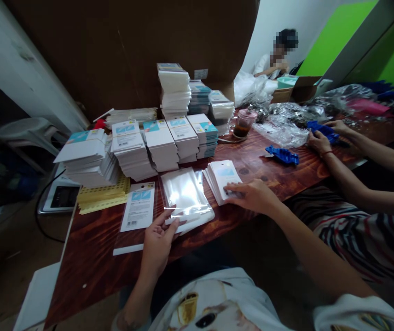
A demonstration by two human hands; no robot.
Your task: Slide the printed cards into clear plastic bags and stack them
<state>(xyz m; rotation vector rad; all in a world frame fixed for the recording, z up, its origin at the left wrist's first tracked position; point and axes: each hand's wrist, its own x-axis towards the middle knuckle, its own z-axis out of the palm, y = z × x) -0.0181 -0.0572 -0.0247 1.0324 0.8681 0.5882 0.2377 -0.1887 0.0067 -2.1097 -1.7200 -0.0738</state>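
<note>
On the near part of the wooden table (259,161), my left hand (158,243) rested at the near edge of a pile of clear plastic sleeves (186,195), thumb and fingertips pinching the corner of the top sleeve; the pile lay just beyond and to the right of that hand. My right hand (252,195) lay flat, fingers spread and loosely open, on a small fanned stack of white cards (223,177), which sat just right of the sleeves and directly under my fingertips. I could not tell whether that hand had closed on a card.

To the left of my left hand lay a single packaged card (138,207) with a blue band across its top and small print below; the print was too small to read. Beyond it were yellow sheets (103,195), and farther back rows of stacked white packs (159,145) with blue and yellow labels, their writing also illegible. A taller tower of packs (174,89) stood at the far side against brown cardboard (131,46).

On the right, a co-worker's hands (321,140) handled blue plastic pieces (283,155) near crumpled clear bags (283,124). A glass cup with a pink lid (243,122) stood between them and the stacks.
</note>
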